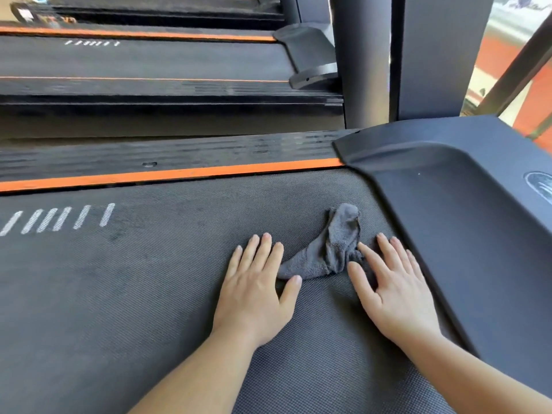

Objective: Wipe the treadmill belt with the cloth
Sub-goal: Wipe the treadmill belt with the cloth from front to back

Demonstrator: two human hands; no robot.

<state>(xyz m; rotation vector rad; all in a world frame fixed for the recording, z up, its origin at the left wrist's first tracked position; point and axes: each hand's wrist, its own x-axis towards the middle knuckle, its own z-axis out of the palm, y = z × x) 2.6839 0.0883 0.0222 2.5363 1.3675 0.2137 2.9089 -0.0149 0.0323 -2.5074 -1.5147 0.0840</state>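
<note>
- Gym floor with several treadmills side by side; the neighbouring treadmill (149,61) fills the far left, and a dark upright post (358,70) rises at the far centre
- Closest to the camera lies the treadmill belt (134,294), dark and finely textured, with an orange strip (179,174) along its far edge and white slanted marks (59,219) at the left
- On the right, the moulded motor cover (463,210) rises over the belt's end
- The cloth (331,249), grey and bunched into a crumpled ridge, sits on the belt just beside the motor cover, between the two hands
- The left hand (257,282) lies flat on the belt, fingers straight and slightly spread, gripping nothing; its thumb tip touches the near left corner of the cloth
- The right hand (394,288) is flat too, fingers straight, with its forefinger resting against the right end of the cloth; nothing is pinched or curled round
- Judged from this, the step in hand is getting hold of the cloth, or flattening it, before a wiping stroke
- The next move calls for one hand to press or gather the bunched cloth and sweep it leftward along the belt, keeping enough of it spread out to cover the surface rather than dragging it as a lump
</note>
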